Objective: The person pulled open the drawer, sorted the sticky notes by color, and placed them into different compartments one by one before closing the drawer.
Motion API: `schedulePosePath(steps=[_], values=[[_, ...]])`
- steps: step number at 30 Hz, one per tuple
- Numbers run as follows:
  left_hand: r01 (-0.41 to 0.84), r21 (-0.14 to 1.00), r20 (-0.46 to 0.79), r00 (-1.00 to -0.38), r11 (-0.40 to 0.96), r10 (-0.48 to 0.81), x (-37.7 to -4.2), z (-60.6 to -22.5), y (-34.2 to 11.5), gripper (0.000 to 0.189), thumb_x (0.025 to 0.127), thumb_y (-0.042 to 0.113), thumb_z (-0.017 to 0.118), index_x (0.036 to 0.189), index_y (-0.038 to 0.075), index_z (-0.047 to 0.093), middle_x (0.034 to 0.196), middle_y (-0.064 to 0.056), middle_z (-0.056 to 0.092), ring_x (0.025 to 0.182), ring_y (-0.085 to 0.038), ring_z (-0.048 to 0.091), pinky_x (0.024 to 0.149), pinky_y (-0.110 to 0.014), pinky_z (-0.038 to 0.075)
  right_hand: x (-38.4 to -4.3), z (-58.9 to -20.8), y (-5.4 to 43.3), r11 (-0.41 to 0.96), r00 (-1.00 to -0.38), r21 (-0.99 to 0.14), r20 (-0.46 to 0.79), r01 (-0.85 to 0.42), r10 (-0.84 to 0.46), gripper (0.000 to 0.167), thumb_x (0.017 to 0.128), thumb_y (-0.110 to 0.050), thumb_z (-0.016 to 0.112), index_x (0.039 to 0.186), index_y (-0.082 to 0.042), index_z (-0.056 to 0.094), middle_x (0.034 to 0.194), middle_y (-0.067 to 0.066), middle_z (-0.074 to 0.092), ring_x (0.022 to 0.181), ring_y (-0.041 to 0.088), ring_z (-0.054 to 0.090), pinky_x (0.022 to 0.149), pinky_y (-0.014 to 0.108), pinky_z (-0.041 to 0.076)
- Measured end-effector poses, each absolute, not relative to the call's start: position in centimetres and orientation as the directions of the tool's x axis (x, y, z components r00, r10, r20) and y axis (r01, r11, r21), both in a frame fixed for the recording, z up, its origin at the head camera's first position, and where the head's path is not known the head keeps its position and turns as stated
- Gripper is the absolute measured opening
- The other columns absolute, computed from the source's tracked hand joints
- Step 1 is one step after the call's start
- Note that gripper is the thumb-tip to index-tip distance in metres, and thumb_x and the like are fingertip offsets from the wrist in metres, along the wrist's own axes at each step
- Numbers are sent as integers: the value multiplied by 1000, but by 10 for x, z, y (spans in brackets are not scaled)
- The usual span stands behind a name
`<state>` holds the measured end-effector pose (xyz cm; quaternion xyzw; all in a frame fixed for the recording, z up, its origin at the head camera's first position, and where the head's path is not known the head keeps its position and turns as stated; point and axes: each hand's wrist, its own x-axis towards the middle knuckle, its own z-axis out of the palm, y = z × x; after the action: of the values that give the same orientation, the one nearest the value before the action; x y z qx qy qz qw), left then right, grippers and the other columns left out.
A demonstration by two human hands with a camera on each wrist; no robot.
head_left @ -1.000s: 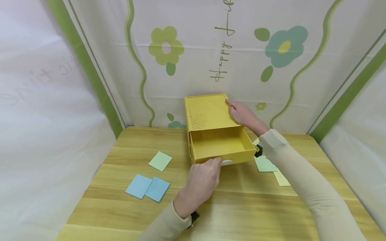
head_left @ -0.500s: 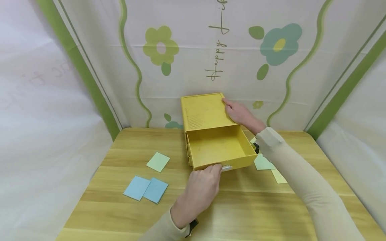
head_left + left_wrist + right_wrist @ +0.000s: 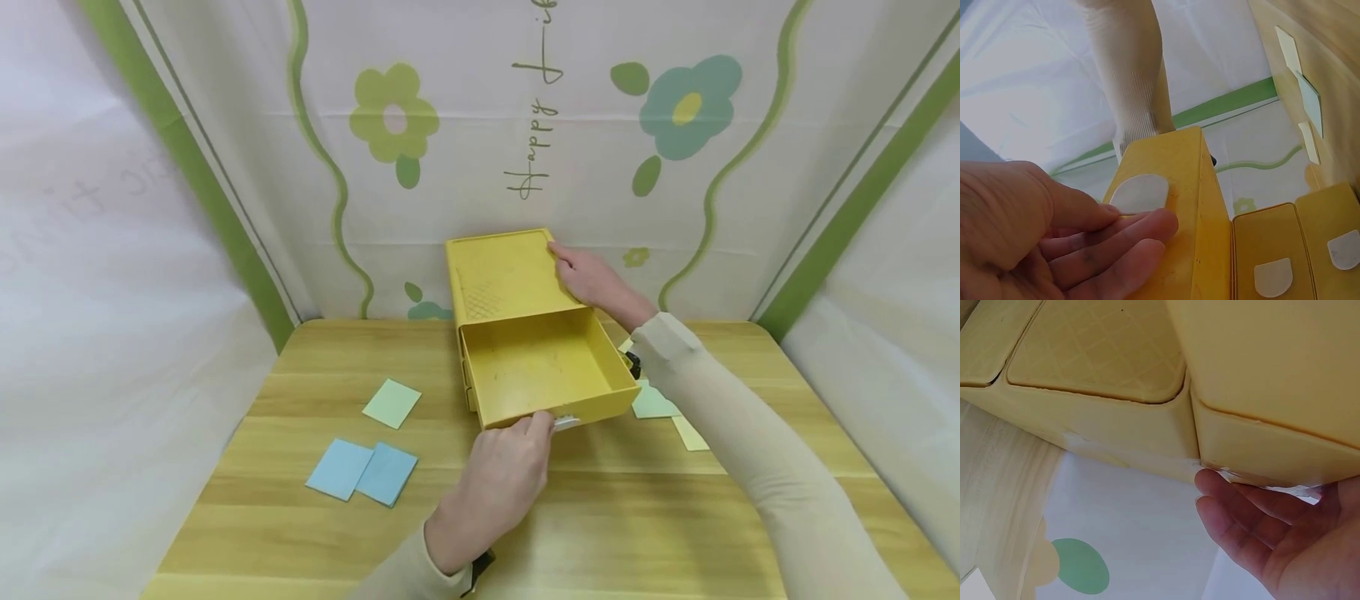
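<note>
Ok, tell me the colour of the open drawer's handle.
White; the handle shows best in the left wrist view.

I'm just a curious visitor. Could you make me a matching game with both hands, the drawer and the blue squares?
Things:
1. Left hand
2. Right hand
3. Top drawer
4. Blue squares

Places and states:
A. Pulled out, its inside showing
B. On the table, left of the yellow cabinet in the head view
C. Against the cabinet's side
D. At the white tab on the drawer's front

Pairs: 1-D, 2-C, 3-A, 4-B.
</note>
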<state>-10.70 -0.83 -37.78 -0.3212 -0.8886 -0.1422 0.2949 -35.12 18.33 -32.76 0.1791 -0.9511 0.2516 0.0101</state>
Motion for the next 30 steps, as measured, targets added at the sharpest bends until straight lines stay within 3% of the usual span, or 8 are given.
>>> schedulePosePath(steps=[5, 8, 14, 17, 25, 30], values=[[654, 74, 593, -636, 753, 494, -105, -374, -9, 17, 93, 11, 67, 79, 9, 57, 51, 7, 43, 44, 3, 16, 40, -9, 9, -349, -326, 184, 812, -938, -476, 100, -338, -331, 53, 105, -26, 22, 157, -14, 23, 161, 9, 26, 148, 31, 27, 114, 46, 32], [678, 72, 602, -615, 732, 510, -103, -369, -12, 16, 92, 10, 67, 80, 9, 57, 52, 6, 45, 44, 2, 19, 40, -9, 11, -348, -326, 184, 813, -940, -479, 93, -332, -329, 53, 105, -26, 22, 157, -14, 23, 161, 9, 26, 149, 32, 25, 117, 47, 29], [818, 6, 651, -439, 575, 619, -111, -356, -33, 12, 90, 11, 70, 87, 11, 58, 60, 8, 54, 48, 1, 32, 44, -8, 25, -349, -325, 183, 808, -938, -485, 94, -335, -332, 53, 105, -27, 23, 157, -15, 23, 161, 10, 26, 147, 32, 29, 114, 47, 32], [867, 30, 660, -392, 498, 641, -118, -347, -48, 9, 90, 10, 69, 92, 11, 60, 65, 9, 57, 52, 1, 39, 49, -7, 33, -351, -327, 181, 805, -936, -486, 101, -341, -336, 53, 104, -27, 23, 156, -15, 24, 161, 9, 27, 146, 31, 31, 111, 46, 34], [889, 71, 742, -350, 452, 572, -130, -334, -77, 4, 95, 8, 61, 93, 9, 65, 69, 6, 61, 52, 1, 45, 52, -7, 40, -352, -329, 180, 814, -939, -474, 98, -335, -329, 53, 104, -28, 23, 156, -16, 24, 161, 8, 28, 148, 30, 29, 118, 46, 29], [891, 117, 754, -367, 439, 545, -135, -332, -89, 8, 96, 10, 60, 93, 7, 67, 71, 5, 63, 50, 0, 46, 52, -7, 40, -350, -328, 182, 815, -941, -475, 104, -331, -322, 53, 104, -27, 24, 156, -15, 25, 161, 9, 28, 147, 31, 30, 118, 46, 28]])
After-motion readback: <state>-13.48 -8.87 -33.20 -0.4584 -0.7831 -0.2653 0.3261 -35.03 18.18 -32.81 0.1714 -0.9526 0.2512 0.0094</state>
